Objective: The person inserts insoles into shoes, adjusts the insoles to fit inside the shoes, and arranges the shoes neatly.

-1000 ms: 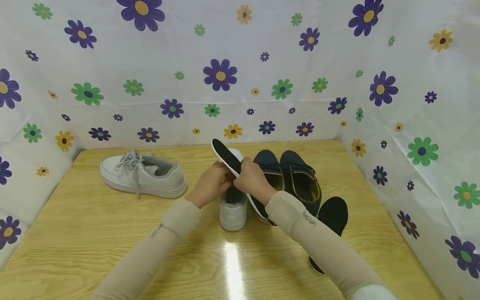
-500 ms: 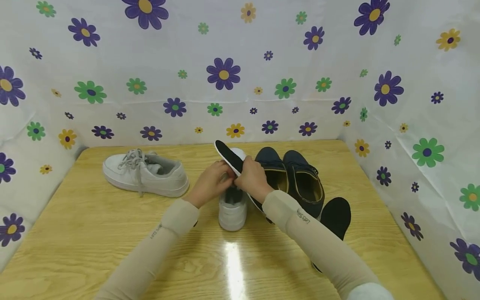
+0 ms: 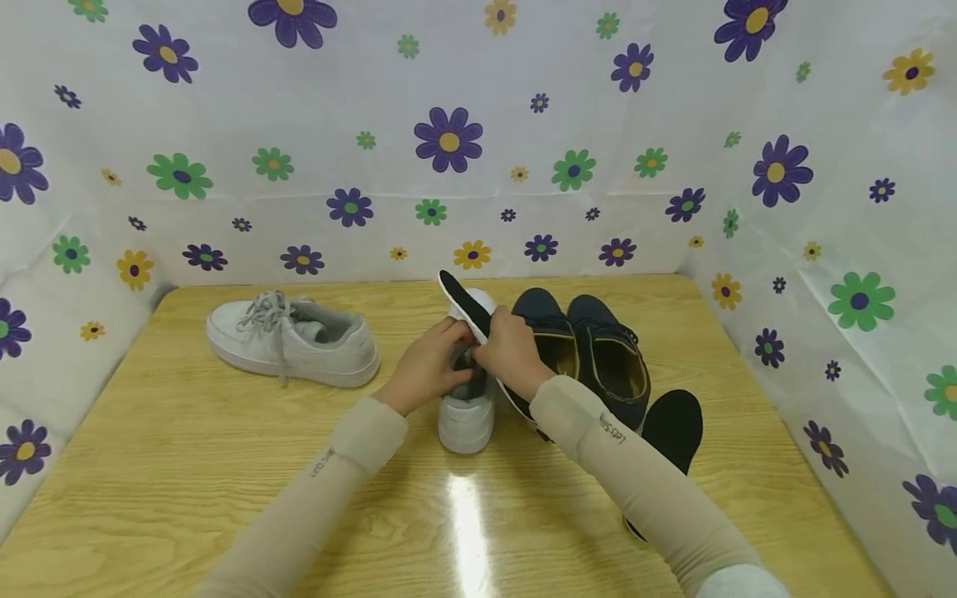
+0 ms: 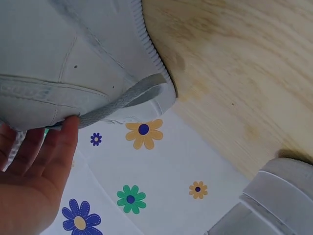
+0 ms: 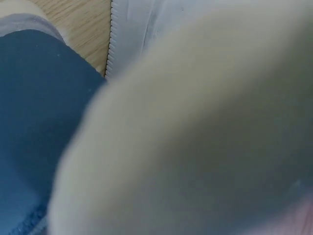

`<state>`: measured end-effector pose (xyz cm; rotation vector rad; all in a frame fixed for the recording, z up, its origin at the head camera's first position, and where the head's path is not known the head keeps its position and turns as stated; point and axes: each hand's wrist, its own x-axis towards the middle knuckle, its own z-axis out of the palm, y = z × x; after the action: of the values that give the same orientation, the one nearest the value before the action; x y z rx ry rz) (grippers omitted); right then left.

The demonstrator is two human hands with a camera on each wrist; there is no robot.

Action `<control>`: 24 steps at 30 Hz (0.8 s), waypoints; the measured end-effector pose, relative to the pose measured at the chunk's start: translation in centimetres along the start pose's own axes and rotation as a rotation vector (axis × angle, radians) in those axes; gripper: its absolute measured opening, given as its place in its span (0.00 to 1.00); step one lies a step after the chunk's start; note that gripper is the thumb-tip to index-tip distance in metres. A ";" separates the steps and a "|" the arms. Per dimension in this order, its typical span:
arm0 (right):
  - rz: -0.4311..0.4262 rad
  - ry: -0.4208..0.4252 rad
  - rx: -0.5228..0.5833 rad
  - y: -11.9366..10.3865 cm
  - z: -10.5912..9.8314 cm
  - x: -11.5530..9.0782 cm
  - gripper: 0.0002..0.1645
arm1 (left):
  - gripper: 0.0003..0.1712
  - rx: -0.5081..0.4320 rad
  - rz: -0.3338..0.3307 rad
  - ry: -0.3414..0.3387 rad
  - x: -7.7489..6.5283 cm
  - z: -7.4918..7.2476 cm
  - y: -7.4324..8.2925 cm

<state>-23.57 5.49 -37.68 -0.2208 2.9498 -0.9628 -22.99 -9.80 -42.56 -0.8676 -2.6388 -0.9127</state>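
My right hand (image 3: 512,349) grips a black insole (image 3: 467,303) with a white edge, slanted over the white sneaker (image 3: 467,423) with its front end raised. Around that sneaker's opening, my left hand (image 3: 426,365) holds the upper, thumb apart from the fingers. In the left wrist view, the fingers (image 4: 66,152) meet the sneaker's top edge beside a grey lace (image 4: 117,105). The toe points away from me; a dark lining shows inside. A large blurred pale shape hides most of the right wrist view.
A second white sneaker (image 3: 292,340) lies sideways at the left. Right of my hands stand two navy shoes (image 3: 549,324), (image 3: 613,357). Another black insole (image 3: 673,428) lies nearer me, partly behind my right sleeve. Flowered cloth (image 3: 336,158) borders the wooden table (image 3: 224,465).
My left thumb has come away from its fingers and the hand has opened wider around the sneaker's opening. The right hand and insole have shifted slightly right. The other shoes stay put.
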 end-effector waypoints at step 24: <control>0.110 -0.191 0.066 -0.1 -1.6 0.9 0.28 | 0.17 -0.137 -0.063 0.122 -0.6 0.4 -1.0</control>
<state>-24.54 6.20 -36.34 -0.1387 2.7222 -0.9642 -23.08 -10.44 -43.60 -0.7368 -2.5368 -1.1355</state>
